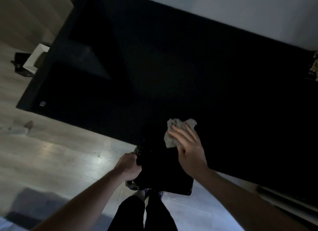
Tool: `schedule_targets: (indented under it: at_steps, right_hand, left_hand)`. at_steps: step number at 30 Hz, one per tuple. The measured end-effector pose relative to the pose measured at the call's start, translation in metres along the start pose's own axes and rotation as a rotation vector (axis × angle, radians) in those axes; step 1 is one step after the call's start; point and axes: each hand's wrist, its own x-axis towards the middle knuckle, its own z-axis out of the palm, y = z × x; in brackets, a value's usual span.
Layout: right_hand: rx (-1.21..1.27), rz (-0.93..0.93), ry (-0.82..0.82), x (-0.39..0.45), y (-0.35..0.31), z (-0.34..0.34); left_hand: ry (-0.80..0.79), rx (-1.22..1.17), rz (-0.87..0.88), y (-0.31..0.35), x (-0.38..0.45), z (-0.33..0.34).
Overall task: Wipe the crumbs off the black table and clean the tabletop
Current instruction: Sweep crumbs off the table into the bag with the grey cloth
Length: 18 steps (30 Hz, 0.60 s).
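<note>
The black table (154,67) fills most of the view, dim and dark. A crumpled grey cloth (179,127) lies on it near the front edge, and my right hand (189,148) presses flat on the cloth with fingers spread. Just below the table's edge, my left hand (130,165) grips the rim of a black bin lined with a dark bag (165,175). The bin's mouth sits right under the edge beside the cloth. Crumbs are too small to see in this light.
Pale wood floor (60,153) lies left and below. A white box (37,58) and a dark item stand on the floor by the table's left side. Some patterned object (314,67) sits at the far right. My dark-trousered legs (142,213) are below the bin.
</note>
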Motion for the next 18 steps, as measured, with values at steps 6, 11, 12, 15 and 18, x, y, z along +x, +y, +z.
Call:
schedule_targets:
  at_steps: [6,11,12,15,18]
  right_hand:
    - [0.101,0.040,-0.178,-0.066,-0.023,0.002]
    - [0.225,0.128,-0.202,-0.089,-0.037,-0.008]
    - [0.247,0.151,-0.179,-0.091,-0.042,-0.008]
    - [0.320,0.204,-0.109,-0.088,-0.067,-0.003]
    - [0.364,0.203,-0.064,-0.078,-0.099,0.009]
  left_hand:
    - [0.022,-0.004,-0.041,-0.004,-0.017,0.013]
    - [0.046,-0.006,-0.077,-0.020,-0.031,0.018]
    - [0.049,-0.009,-0.089,-0.025,-0.034,0.018]
    - [0.045,-0.025,-0.123,-0.047,-0.043,0.015]
    - [0.051,-0.016,-0.163,-0.076,-0.049,0.007]
